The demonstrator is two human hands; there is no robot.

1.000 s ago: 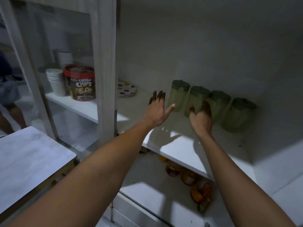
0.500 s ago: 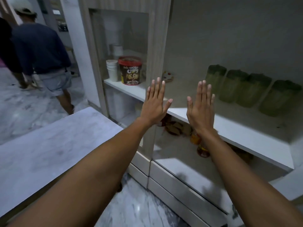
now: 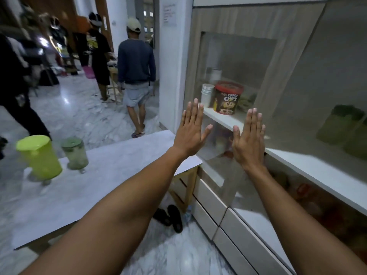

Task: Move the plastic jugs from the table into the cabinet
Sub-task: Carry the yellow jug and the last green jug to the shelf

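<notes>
Two plastic jugs stand on the marble-top table (image 3: pixel 119 171) at the left: a bright lime-green jug (image 3: pixel 39 157) and a paler green jug with a dark lid (image 3: pixel 75 153) beside it. Green jugs (image 3: pixel 337 126) sit on the white cabinet shelf (image 3: pixel 309 165) at the far right. My left hand (image 3: pixel 190 132) and my right hand (image 3: pixel 249 139) are raised flat, fingers up, empty, in front of the cabinet between table and shelf. Neither touches a jug.
Behind the glass door (image 3: pixel 234 76) stand a Choco Chips tub (image 3: pixel 228 98) and stacked white cups (image 3: pixel 207 94). Drawers (image 3: pixel 228 221) run below the shelf. Black shoes (image 3: pixel 170 217) lie on the floor under the table. People (image 3: pixel 135 72) walk in the hallway at the back left.
My view has swung left from the cabinet shelf toward the table, bringing the two jugs on the table into sight. Both hands have pulled back from the shelved jugs, empty and flat.
</notes>
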